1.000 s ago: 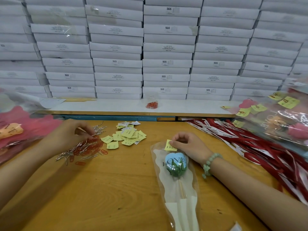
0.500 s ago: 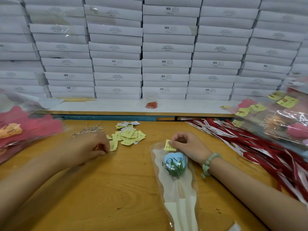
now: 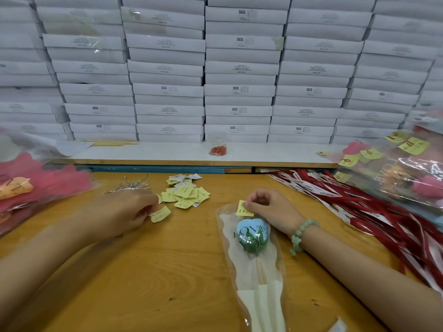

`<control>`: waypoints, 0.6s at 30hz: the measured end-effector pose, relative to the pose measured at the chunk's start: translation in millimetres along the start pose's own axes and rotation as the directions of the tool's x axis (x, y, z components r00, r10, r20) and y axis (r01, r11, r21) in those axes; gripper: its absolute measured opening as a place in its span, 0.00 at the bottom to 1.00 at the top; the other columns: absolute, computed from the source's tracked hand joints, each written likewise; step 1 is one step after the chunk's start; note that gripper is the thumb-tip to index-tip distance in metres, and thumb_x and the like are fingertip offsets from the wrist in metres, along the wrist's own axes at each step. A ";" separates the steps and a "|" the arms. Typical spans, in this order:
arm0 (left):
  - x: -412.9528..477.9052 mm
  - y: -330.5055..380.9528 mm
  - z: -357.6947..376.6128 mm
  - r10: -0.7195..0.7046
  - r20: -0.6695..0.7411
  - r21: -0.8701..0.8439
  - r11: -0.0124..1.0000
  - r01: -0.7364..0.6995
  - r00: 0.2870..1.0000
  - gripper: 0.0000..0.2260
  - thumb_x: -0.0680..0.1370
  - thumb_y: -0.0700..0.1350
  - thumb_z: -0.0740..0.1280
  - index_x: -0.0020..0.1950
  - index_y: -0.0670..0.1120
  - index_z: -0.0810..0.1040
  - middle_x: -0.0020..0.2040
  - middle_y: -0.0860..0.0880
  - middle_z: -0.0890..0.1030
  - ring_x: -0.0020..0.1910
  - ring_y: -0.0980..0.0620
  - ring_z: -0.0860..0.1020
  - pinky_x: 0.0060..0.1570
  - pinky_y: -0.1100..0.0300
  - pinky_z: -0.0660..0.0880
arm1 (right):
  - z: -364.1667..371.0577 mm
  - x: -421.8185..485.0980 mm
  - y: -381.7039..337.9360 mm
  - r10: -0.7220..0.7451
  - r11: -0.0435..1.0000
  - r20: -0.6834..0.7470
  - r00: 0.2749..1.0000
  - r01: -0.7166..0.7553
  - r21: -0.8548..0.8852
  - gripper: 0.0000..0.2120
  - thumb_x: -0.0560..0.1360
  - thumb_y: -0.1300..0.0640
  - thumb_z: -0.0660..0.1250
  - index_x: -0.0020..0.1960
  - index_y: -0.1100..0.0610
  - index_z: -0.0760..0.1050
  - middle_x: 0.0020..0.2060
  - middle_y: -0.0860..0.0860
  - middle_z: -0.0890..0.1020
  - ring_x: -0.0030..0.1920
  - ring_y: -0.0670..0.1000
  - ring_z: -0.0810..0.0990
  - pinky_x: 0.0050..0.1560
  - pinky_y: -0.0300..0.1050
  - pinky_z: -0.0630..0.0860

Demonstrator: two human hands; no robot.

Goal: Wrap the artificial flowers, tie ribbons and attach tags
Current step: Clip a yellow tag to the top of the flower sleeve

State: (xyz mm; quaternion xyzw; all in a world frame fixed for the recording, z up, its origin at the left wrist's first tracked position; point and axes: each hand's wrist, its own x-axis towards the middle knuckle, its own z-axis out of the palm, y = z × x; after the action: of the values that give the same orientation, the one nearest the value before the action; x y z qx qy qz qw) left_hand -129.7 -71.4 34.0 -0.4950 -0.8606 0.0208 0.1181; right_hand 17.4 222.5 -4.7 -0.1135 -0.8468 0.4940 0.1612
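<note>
The right hand [image 3: 271, 209] rests at the top of the sleeve [image 3: 254, 298], thumb and forefinger closed on a yellow tag [image 3: 244, 209] that lies against the sleeve's upper edge, with the other fingers curled under. A bracelet [image 3: 302, 232] of pale green beads circles that wrist. The clear sleeve lies flat on the table [image 3: 167, 271], its narrow end toward the person, and holds the flower [image 3: 251, 237], a blue bud with green at its base on a thin stick, behind the printed words LOVE YOU. The left hand [image 3: 129, 212] rests on the table well to the left of the flower, fingers curled inward with their tips at a loose tag [image 3: 160, 214]. Blur hides whether they pinch it or only touch it. Just beyond that hand lie a bundle of silver ties [image 3: 129, 185] and a heap [image 3: 187, 192] of yellow and white tags. Red and white ribbons [image 3: 359, 207] spread over the table's right side, and past them lies a pile of wrapped flowers [image 3: 412, 178] with yellow tags clipped on. A pink pile [image 3: 48, 183], blurred, lies at the left edge. Behind the table a white shelf [image 3: 155, 152] carries a clear cup of red clips [image 3: 218, 149] and a wall of stacked white boxes [image 3: 239, 68], some marked SGS.
</note>
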 end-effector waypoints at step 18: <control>0.1 -18.6 6.8 -0.065 -0.139 -0.138 0.989 0.046 0.988 0.11 0.76 0.44 0.71 0.48 0.60 0.74 0.40 0.62 0.76 0.39 0.63 0.75 0.39 0.60 0.75 | 0.2 0.6 0.7 -0.008 1.000 -0.003 1.000 0.008 0.022 0.04 0.75 0.57 0.70 0.45 0.58 0.79 0.38 0.48 0.82 0.34 0.40 0.78 0.36 0.31 0.74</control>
State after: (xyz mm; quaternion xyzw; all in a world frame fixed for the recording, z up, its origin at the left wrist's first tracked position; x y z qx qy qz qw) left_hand -146.9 -80.2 30.3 -0.4777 -0.8629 -0.0761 0.1465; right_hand 16.8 222.9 -5.3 -0.1088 -0.8415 0.5026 0.1656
